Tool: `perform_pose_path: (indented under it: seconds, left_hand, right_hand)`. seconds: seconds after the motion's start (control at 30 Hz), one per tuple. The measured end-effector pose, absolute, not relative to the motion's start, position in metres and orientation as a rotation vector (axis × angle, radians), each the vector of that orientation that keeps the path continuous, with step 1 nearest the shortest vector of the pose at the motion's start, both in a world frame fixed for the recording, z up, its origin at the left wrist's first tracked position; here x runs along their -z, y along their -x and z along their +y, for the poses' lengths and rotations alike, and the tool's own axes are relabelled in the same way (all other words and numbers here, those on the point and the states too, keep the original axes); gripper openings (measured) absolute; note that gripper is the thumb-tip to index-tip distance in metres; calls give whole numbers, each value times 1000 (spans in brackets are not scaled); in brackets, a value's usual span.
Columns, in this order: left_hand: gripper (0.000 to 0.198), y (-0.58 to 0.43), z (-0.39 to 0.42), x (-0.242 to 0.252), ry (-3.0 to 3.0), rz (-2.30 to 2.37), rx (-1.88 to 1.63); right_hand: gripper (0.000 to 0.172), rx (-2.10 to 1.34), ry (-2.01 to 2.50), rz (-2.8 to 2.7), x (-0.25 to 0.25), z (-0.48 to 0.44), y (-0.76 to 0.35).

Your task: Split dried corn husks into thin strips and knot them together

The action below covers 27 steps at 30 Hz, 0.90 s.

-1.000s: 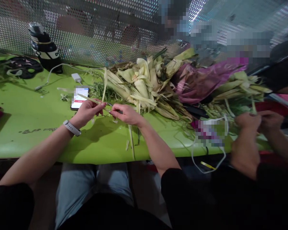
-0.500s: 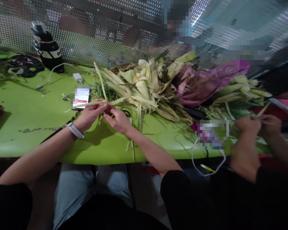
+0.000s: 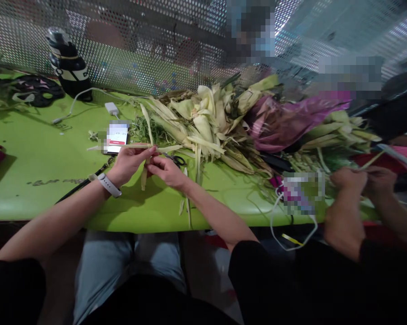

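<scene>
Husk strips (image 3: 147, 124) cross at the grip. One's long axis runs left-right, poking out both sides; another points away from the body, slightly left. Left hand (image 3: 131, 164) pinches the crossing. Right hand (image 3: 167, 172) is at its near-right, can't tell if closed. Scissors (image 3: 179, 160) just beyond.

Shared workshop-like space, long green-covered table (image 3: 30, 164), perforated screen (image 3: 132, 49) behind, heaped corn husks (image 3: 203, 119), second person's hands (image 3: 349, 178) alongside
</scene>
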<state>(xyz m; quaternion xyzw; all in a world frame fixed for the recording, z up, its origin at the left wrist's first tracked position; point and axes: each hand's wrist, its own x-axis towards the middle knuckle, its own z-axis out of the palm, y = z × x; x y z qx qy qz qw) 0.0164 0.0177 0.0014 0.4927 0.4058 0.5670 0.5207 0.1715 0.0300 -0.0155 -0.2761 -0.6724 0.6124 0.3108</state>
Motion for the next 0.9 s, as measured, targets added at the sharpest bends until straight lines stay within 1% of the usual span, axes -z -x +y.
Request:
perform_pose_path:
  seconds: [0.13,0.27,0.5,0.67,0.8,0.9]
  left_hand:
    - [28,-13,17,-10,-1224,1015,-1337]
    - [31,-11,20,-10,-1121,980,-1315]
    - [23,-14,25,-1,-958,840,-1347]
    - [26,-16,23,2,-1065,778,-1246]
    - [26,-17,20,0,-1027,745,-1238]
    - [26,-16,21,0,-892,746,-1209]
  right_hand:
    - [30,-1670,671,-1814,7,29,-176]
    - [29,-1663,669,-1871,-1,27,-179]
    - [28,-1513,810,-1873,4,31,-178]
    - [35,-1384,942,-1737,14,33,-172]
    - [42,-1456,886,-1622,21,33,-167]
    - [44,-1532,839,-1626,21,31,-167]
